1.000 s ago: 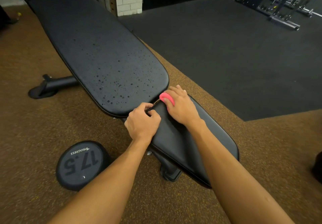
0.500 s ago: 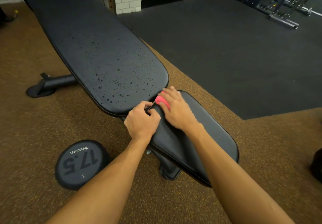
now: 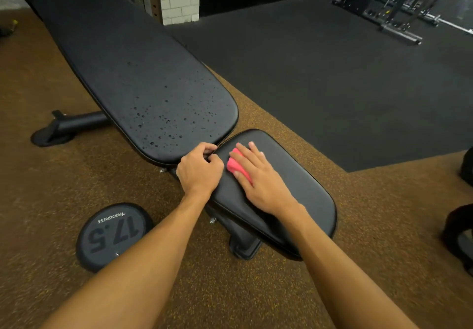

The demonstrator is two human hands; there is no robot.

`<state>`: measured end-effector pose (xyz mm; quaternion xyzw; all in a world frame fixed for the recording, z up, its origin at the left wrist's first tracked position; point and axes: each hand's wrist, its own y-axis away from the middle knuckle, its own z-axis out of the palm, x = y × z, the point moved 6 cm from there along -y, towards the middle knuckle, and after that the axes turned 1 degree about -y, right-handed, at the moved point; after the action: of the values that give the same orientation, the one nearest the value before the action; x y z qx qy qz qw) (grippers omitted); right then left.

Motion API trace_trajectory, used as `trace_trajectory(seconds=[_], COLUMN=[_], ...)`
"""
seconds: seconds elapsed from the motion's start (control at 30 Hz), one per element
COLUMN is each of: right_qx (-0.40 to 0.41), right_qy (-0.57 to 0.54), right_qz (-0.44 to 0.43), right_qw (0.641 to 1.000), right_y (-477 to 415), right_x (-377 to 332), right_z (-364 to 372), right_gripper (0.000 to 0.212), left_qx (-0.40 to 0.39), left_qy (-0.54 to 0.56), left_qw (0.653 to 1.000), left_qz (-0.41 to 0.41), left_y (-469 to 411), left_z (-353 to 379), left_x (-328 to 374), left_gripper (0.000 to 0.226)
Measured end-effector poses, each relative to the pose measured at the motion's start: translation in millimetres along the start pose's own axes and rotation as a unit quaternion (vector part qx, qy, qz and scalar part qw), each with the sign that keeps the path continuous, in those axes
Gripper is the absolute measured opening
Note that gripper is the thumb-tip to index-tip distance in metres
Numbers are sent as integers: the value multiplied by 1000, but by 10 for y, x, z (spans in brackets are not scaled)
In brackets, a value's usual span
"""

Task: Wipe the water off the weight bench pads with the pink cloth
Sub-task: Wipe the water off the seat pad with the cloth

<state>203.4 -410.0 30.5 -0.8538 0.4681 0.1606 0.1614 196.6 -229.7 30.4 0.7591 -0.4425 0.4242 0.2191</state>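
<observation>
Underfoot, brown speckled floor [image 3: 38, 200] on my side and a black mat [image 3: 332, 85] beyond it. Across the floor runs the long back pad [image 3: 122, 59], stretching away up and left. Its near rounded end is beaded with water drops [image 3: 163, 121], thickest towards the tip. Butting up to that tip with a thin gap between is the seat pad [image 3: 302, 190], shorter, angled down towards my right. No drops that I can make out on its bare part.

Down on the floor to the left of the seat lies a dumbbell [image 3: 112, 236], its round end face up and marked 17.5.

Now the hands. My left hand [image 3: 199, 172] is clenched on the seat pad's corner right at the gap, fingers curled over the edge. My right hand [image 3: 263, 185] lies flat, fingers straight and spread, pressing the pink cloth [image 3: 236, 166] onto the seat pad. The cloth is bunched under my fingers, just beside my left knuckles, with only its left side peeking out.
</observation>
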Motion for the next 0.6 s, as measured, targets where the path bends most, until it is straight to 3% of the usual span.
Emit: trace_trajectory(seconds=[0.13, 0.33, 0.43, 0.6], right_qx=[-34, 58, 46, -42], right_qy=[5, -6, 0, -1], right_qz=[-10, 166, 122, 8], right_qw=[999, 984, 991, 999], right_y=[391, 583, 586, 955], right_x=[151, 347, 63, -140], right_z=[-144, -288, -133, -144], right_gripper=[53, 54, 52, 53], left_qx=[-9, -28, -28, -37], left_qy=[-9, -52, -65, -57], left_qw=[1000, 998, 996, 997], left_qz=[6, 34, 45, 42], left_y=[0, 64, 152, 305], left_z=[-23, -30, -18, -11], left_x=[15, 96, 87, 18], left_gripper=[25, 27, 30, 37])
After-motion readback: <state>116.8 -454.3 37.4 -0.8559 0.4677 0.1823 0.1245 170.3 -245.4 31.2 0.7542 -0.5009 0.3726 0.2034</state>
